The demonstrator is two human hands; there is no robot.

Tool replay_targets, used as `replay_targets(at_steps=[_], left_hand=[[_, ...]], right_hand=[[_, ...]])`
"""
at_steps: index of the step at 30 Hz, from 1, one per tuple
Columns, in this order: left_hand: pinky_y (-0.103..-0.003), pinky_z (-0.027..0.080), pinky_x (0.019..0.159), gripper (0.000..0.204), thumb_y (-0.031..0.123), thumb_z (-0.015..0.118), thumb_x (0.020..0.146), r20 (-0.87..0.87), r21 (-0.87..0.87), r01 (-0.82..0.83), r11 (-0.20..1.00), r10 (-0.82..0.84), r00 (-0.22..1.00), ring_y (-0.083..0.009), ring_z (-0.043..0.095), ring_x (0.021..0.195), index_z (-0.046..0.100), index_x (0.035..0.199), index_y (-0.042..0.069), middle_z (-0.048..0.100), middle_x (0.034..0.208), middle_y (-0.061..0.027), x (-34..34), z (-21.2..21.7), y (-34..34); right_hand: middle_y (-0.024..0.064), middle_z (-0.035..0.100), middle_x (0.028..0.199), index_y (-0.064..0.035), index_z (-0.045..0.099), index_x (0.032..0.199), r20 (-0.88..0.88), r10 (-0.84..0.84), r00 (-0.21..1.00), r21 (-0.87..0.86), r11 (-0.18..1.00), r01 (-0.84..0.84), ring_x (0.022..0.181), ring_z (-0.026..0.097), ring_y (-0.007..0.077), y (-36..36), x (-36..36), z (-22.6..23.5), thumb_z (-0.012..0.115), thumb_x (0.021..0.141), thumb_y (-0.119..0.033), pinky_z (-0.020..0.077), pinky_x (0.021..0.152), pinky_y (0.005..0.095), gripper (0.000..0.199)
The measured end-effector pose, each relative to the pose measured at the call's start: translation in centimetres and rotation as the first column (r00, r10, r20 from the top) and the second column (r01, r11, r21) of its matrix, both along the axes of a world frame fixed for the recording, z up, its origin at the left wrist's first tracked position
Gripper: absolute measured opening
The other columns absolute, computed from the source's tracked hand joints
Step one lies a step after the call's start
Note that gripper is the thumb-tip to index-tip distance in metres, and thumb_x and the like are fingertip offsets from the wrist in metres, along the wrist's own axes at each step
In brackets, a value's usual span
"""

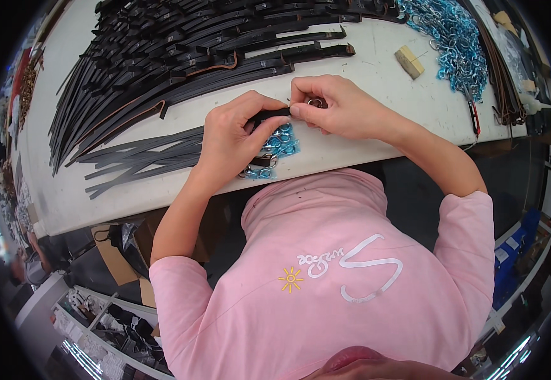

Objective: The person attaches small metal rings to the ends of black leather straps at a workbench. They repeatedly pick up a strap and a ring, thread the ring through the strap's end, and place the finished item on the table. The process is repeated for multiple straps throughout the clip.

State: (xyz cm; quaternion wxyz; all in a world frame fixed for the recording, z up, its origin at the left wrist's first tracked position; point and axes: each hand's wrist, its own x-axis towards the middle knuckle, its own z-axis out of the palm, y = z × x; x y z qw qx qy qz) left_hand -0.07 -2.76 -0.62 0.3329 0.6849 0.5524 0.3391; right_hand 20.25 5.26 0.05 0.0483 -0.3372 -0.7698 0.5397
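A short stretch of black strap (270, 116) spans the gap between my two hands above the white table. My left hand (225, 136) is closed on it, thumb and forefinger pinching. From the right, my right hand (348, 109) pinches the strap's end between thumb and forefinger. A metal ring or hook (315, 102) shows at the curled fingers of that hand; how it joins the strap is hidden. Just below my left hand lie metal hooks in blue film (283, 144). Narrow black straps (155, 149) fan out on the table to the left of that hand.
A big pile of black straps (225, 60) covers the table's far side. At the far right are a heap of blue-wrapped metal hooks (459, 54), a wooden block (408, 61), a red-handled tool (475, 119) and brown straps (505, 88). A cardboard box (112, 256) stands below the table edge.
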Motion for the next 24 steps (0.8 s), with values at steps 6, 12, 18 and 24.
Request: replay_targets(at_steps=[6,12,18,24], left_hand=[[-0.021,0.034,0.05,0.017,0.009,0.075,0.081,0.025,0.0,-0.023,1.0,0.023,0.999,-0.0047,0.044,0.056,0.071,0.096,0.002,0.064,0.078,-0.0006,-0.3,0.3,0.4],[-0.025,0.042,0.051,0.019,0.011,0.076,0.08,-0.065,0.046,-0.008,0.999,0.011,0.998,-0.0124,0.051,0.054,0.07,0.097,0.006,0.067,0.081,-0.0034,0.3,0.8,0.4],[-0.029,0.046,0.053,0.018,0.013,0.075,0.079,-0.202,0.202,0.044,0.978,-0.003,0.979,-0.0185,0.059,0.058,0.07,0.096,0.01,0.065,0.08,-0.0024,0.4,0.2,0.7],[-0.03,0.049,0.055,0.016,0.014,0.075,0.08,-0.219,0.261,0.05,0.964,0.009,0.976,-0.02,0.062,0.063,0.07,0.095,0.01,0.065,0.079,-0.002,0.5,-0.1,0.5]], right_hand=[[0.0047,0.063,0.081,0.0004,0.061,0.098,-0.13,-0.135,0.982,-0.436,0.898,0.066,0.075,0.062,0.0115,1.1,1.3,0.0,0.057,0.098,-0.024,0.0533,0.068,0.0251,0.025],[0.0043,0.063,0.082,0.0003,0.062,0.1,-0.177,-0.137,0.975,-0.454,0.89,0.043,0.074,0.062,0.0105,1.4,1.8,-0.7,0.061,0.097,-0.023,0.0539,0.069,0.0242,0.024],[0.0016,0.064,0.08,-0.0009,0.062,0.104,-0.177,-0.144,0.974,-0.419,0.906,0.058,0.072,0.061,0.0066,1.2,1.8,-0.9,0.06,0.097,-0.023,0.0524,0.069,0.0218,0.023],[0.0007,0.063,0.08,-0.0015,0.062,0.104,-0.189,-0.154,0.97,-0.424,0.903,0.061,0.072,0.061,0.0061,1.1,1.8,-0.9,0.061,0.097,-0.023,0.0523,0.069,0.0212,0.023]])
